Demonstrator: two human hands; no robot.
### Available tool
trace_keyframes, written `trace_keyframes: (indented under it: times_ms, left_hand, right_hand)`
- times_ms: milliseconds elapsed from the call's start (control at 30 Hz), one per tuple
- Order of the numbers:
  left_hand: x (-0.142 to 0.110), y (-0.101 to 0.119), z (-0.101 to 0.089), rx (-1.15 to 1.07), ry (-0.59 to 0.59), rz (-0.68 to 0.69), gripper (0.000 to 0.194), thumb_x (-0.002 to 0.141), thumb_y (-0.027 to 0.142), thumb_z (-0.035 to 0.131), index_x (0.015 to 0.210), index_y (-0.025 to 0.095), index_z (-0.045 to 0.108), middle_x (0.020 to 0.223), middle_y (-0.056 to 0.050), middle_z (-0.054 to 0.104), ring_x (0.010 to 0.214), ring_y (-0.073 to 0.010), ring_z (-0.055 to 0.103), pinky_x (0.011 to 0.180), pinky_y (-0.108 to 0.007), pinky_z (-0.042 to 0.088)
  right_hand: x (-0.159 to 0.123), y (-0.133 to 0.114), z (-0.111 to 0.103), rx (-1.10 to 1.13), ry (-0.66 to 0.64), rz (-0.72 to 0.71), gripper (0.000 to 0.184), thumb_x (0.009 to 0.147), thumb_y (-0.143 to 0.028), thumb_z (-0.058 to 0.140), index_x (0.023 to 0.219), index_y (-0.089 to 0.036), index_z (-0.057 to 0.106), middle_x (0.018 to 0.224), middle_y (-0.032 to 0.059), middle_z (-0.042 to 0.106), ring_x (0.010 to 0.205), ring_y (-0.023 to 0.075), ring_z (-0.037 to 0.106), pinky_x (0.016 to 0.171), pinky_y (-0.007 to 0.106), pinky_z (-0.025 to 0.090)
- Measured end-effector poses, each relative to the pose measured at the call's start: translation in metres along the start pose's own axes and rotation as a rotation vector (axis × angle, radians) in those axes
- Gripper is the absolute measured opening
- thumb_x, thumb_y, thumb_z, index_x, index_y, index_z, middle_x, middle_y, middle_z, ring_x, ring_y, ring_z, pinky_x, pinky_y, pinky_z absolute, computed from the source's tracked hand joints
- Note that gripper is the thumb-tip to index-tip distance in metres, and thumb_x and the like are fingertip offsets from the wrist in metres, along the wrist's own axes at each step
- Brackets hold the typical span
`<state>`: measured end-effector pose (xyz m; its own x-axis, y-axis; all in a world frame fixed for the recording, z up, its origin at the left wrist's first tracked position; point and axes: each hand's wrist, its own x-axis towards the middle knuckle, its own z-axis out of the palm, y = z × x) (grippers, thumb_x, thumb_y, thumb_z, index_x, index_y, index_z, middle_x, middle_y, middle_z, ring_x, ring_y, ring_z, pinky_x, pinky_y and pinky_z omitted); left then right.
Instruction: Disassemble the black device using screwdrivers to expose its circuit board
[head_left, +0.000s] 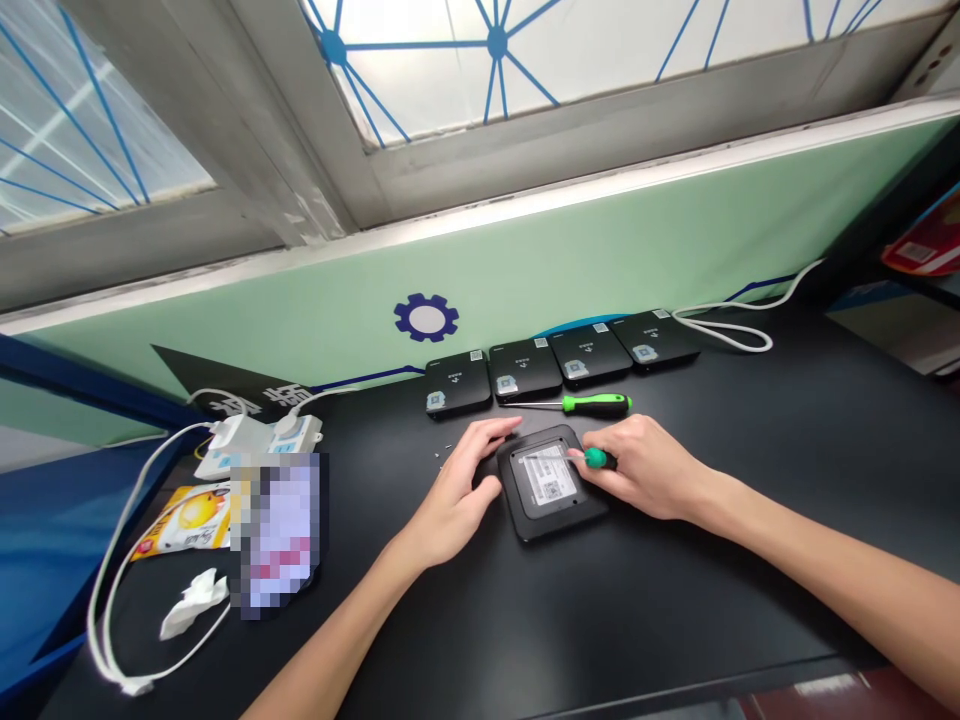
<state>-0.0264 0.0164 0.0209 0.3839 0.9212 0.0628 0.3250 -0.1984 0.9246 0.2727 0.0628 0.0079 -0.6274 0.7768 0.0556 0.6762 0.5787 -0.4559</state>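
Note:
A black set-top box (517,510) lies label side up on the dark table, with a white label (550,474) on its raised centre panel. My right hand (641,465) grips a screwdriver (595,458) with a green and black handle. Its thin shaft points left across the label; whether the tip touches the box I cannot tell. Beside the box's left edge rests my left hand (461,490), fingers stretched out and thumb apart, holding nothing. A few tiny screws (448,446) lie just beyond it. Another screwdriver (598,404), bright green and black, lies behind the box.
Several similar black boxes (457,382) stand in a row along the green wall, a white cable (735,325) at their right end. To the left are a power strip (300,440) with plugs, a yellow-and-white packet (187,518), a crumpled tissue (195,602) and a blurred-out item (281,540).

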Motion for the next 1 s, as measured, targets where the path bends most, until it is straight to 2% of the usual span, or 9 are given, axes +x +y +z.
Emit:
trace_keyframes:
  times_ms: [67,133,267,400,500,600,767,867,1000]
  left_hand:
    - [0.000,0.001,0.000,-0.002,0.005,-0.022,0.051,0.108,0.025,0.061,0.158,0.034,0.061,0.164,-0.007,0.059,0.159,-0.0329,0.056,0.139,-0.058,0.043]
    - [-0.002,0.003,0.001,0.045,0.014,-0.020,0.051,0.108,0.034,0.072,0.157,0.034,0.061,0.162,-0.008,0.060,0.157,-0.0342,0.057,0.138,-0.058,0.045]
    - [-0.006,0.008,0.004,0.210,-0.016,0.041,0.078,0.093,0.039,0.092,0.162,0.034,0.055,0.168,-0.012,0.051,0.161,-0.0386,0.050,0.137,-0.060,0.043]
    - [-0.009,0.009,0.008,0.314,-0.071,0.078,0.093,0.087,0.040,0.097,0.166,0.034,0.049,0.176,-0.014,0.040,0.167,-0.0414,0.041,0.137,-0.062,0.043]
    - [-0.012,0.010,0.014,0.369,-0.036,0.086,0.092,0.091,0.040,0.093,0.169,0.032,0.045,0.175,-0.016,0.041,0.165,-0.0411,0.042,0.135,-0.062,0.046]
    - [-0.016,0.015,0.025,0.442,0.076,0.065,0.089,0.092,0.042,0.089,0.168,0.028,0.043,0.169,-0.018,0.045,0.158,-0.0418,0.047,0.128,-0.064,0.052]
    - [-0.022,0.025,0.038,0.577,0.215,0.090,0.095,0.079,0.045,0.097,0.159,0.023,0.050,0.156,-0.019,0.053,0.142,-0.0429,0.056,0.117,-0.064,0.058]
    - [-0.023,0.028,0.040,0.589,0.174,0.119,0.100,0.076,0.038,0.097,0.162,0.025,0.048,0.162,-0.019,0.053,0.145,-0.0434,0.057,0.119,-0.063,0.057]
    - [-0.024,0.027,0.039,0.548,0.049,0.223,0.100,0.077,0.021,0.084,0.167,0.026,0.042,0.169,-0.015,0.055,0.157,-0.0384,0.055,0.141,-0.065,0.036]
  right_hand:
    - [-0.002,-0.007,-0.002,0.053,-0.022,-0.062,0.047,0.114,-0.042,0.054,0.071,-0.023,0.046,0.061,-0.0026,0.052,0.055,0.0135,0.043,0.061,0.033,0.033]
    - [-0.003,-0.015,-0.004,0.110,-0.052,-0.122,0.047,0.113,-0.041,0.051,0.071,-0.024,0.040,0.061,-0.0020,0.052,0.054,0.0137,0.039,0.061,0.034,0.027]
    - [-0.007,-0.026,-0.006,0.211,-0.137,-0.245,0.041,0.109,-0.037,0.055,0.073,-0.024,0.040,0.062,-0.0033,0.051,0.055,0.0131,0.038,0.062,0.031,0.028]
    - [-0.009,-0.028,-0.002,0.281,-0.167,-0.310,0.037,0.109,-0.035,0.058,0.076,-0.024,0.046,0.063,-0.0043,0.051,0.056,0.0124,0.038,0.062,0.028,0.032]
    - [-0.008,-0.025,0.003,0.289,-0.093,-0.273,0.039,0.112,-0.040,0.052,0.077,-0.025,0.045,0.064,-0.0037,0.052,0.058,0.0130,0.038,0.063,0.028,0.032]
    - [-0.005,-0.017,0.006,0.253,0.038,-0.158,0.041,0.115,-0.044,0.047,0.079,-0.025,0.040,0.065,-0.0036,0.047,0.059,0.0142,0.031,0.063,0.031,0.028]
    - [0.001,-0.005,0.004,0.206,0.104,-0.047,0.041,0.115,-0.049,0.050,0.082,-0.025,0.043,0.067,-0.0025,0.051,0.060,0.0156,0.034,0.065,0.033,0.024]
    - [0.000,-0.007,0.003,0.228,0.055,-0.068,0.031,0.115,-0.048,0.052,0.093,-0.026,0.054,0.074,-0.0014,0.063,0.063,0.0162,0.045,0.067,0.032,0.027]
    - [-0.002,-0.013,0.002,0.289,0.005,-0.099,0.024,0.113,-0.046,0.057,0.101,-0.025,0.060,0.073,-0.0031,0.063,0.061,0.0152,0.044,0.066,0.031,0.030]
